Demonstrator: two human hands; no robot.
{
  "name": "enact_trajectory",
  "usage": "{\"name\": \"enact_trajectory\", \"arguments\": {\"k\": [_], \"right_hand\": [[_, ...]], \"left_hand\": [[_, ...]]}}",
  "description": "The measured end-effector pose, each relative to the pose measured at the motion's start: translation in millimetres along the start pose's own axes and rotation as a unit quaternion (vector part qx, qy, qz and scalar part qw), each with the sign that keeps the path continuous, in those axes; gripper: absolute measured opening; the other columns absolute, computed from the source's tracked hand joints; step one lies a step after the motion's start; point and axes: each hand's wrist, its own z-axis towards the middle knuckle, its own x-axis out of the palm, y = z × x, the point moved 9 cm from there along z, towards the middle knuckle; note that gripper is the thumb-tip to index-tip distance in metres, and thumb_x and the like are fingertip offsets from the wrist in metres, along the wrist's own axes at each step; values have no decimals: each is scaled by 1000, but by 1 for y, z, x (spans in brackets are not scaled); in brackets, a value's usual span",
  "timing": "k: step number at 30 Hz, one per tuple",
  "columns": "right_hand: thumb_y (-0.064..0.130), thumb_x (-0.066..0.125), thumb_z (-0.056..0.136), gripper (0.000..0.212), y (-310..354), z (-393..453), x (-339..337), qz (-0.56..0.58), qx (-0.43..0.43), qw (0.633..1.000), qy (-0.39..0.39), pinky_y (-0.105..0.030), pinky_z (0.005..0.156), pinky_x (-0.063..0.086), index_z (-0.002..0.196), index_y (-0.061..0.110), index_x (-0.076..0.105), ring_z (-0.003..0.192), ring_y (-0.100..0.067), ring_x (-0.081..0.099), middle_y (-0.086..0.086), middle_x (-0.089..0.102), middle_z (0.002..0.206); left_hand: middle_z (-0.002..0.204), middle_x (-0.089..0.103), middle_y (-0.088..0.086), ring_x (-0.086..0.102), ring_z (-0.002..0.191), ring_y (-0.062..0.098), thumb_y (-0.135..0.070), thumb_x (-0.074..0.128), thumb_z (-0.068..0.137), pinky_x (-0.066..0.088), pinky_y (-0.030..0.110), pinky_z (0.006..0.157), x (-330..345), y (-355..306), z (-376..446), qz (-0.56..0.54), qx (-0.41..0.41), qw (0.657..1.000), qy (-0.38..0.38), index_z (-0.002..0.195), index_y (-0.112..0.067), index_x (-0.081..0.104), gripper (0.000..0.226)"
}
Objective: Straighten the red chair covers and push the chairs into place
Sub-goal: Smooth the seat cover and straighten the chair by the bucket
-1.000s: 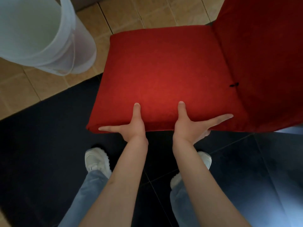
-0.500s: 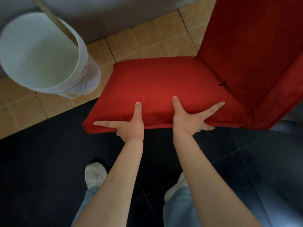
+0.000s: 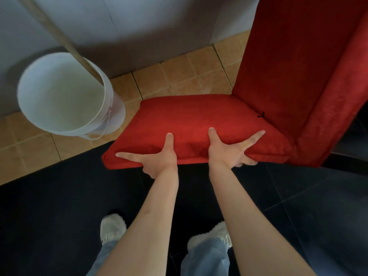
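Both hands grip the near edge of the red seat cushion (image 3: 199, 124), at centre frame: left hand (image 3: 159, 160) and right hand (image 3: 229, 152), each with thumb on top, forefinger splayed along the edge, other fingers curled beneath. At ten o'clock stands a white bucket (image 3: 59, 94).

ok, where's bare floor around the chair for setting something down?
Free: dark floor left of the legs, and the dark tiles right of them. Also the tan tiles between the wall and the seat cushion. Crowded: the white bucket sits close by the seat's left corner, and both hands, left hand and right hand, grip its front edge.
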Motion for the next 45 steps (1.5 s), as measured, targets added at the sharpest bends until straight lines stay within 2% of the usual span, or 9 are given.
{"name": "enact_trajectory", "arguments": {"k": [5,10,15,18,21,25,31,40,45], "right_hand": [[36,89,62,131,18,11,-4,-15,-9,1000,1,-50,94,46,142,59,-12,133,-50,28,-34,-28,148],[37,89,61,131,21,24,-25,-44,-15,999,3,-55,97,45,143,59,-10,133,-51,27,-34,-27,148],[37,89,61,131,28,29,-31,-58,-16,998,17,-51,90,48,142,59,-12,132,-49,29,-33,-28,148],[38,89,63,131,33,29,-30,-58,-13,998,32,-49,89,48,142,58,-13,132,-48,29,-32,-29,148],[39,88,64,129,35,28,-30,-62,-10,997,51,-50,91,48,143,58,-13,133,-49,28,-32,-31,147],[39,88,64,130,38,28,-29,-56,-5,996,67,-52,93,47,142,59,-13,134,-51,26,-31,-33,147],[40,89,63,131,52,33,-22,-57,-4,995,77,-50,93,47,141,60,-14,133,-50,28,-32,-35,146],[42,89,62,131,71,39,-11,-52,-14,995,78,-48,90,49,141,60,-15,134,-49,29,-30,-37,145],[44,89,60,132,71,39,-11,-50,-15,996,68,-48,89,49,141,60,-14,135,-50,27,-29,-37,146]], "left_hand": [[131,50,25,65,94,35,-51,84,63,55,45,84,5,-9,-14,18,-10,1000,-10,138,-42,-36,141],[131,47,27,60,103,38,-51,85,63,49,48,87,13,7,-40,29,-31,999,-27,140,-39,-35,143],[131,47,27,61,99,37,-53,85,61,50,44,81,17,10,-46,24,-32,999,-35,138,-42,-36,144],[135,47,24,59,107,38,-54,84,61,50,49,88,17,6,-47,30,-25,999,-33,138,-41,-37,144],[141,45,20,53,120,37,-53,85,61,42,51,100,15,4,-48,32,-20,999,-25,137,-42,-37,144],[145,41,18,49,125,36,-51,85,61,39,52,105,16,0,-48,23,-10,1000,-11,136,-44,-38,144],[148,37,19,47,127,37,-50,85,62,40,54,105,21,-15,-48,24,5,1000,-11,137,-43,-36,143],[144,41,21,52,120,39,-54,83,62,47,53,98,30,-39,-52,56,12,998,-27,138,-42,-35,142],[143,43,20,52,122,36,-53,83,63,42,45,100,31,-40,-52,44,22,998,-35,140,-40,-34,141]]}}
